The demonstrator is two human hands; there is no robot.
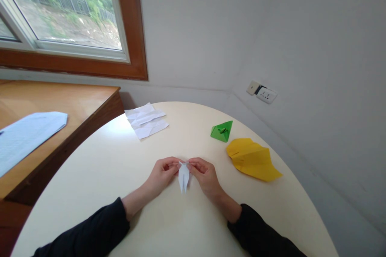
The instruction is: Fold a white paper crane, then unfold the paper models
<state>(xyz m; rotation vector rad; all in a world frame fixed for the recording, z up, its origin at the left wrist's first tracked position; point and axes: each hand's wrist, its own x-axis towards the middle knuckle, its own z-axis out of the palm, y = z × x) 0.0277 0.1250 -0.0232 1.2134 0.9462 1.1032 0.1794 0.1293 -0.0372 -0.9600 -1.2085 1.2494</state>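
Observation:
A small white folded paper figure (183,177) is held between my two hands over the middle of the round table. Its lower part tapers into two narrow points that face me. My left hand (165,172) pinches its upper left side between thumb and fingers. On the upper right side, my right hand (204,173) grips it in the same way. The fingertips partly cover the top of the paper.
Creased white sheets (146,122) lie at the round table's (99,192) far left edge. To the right are a green folded paper piece (222,131) and a creased yellow paper (252,160). A wooden desk (87,98) bearing pale blue papers (33,136) stands at the left.

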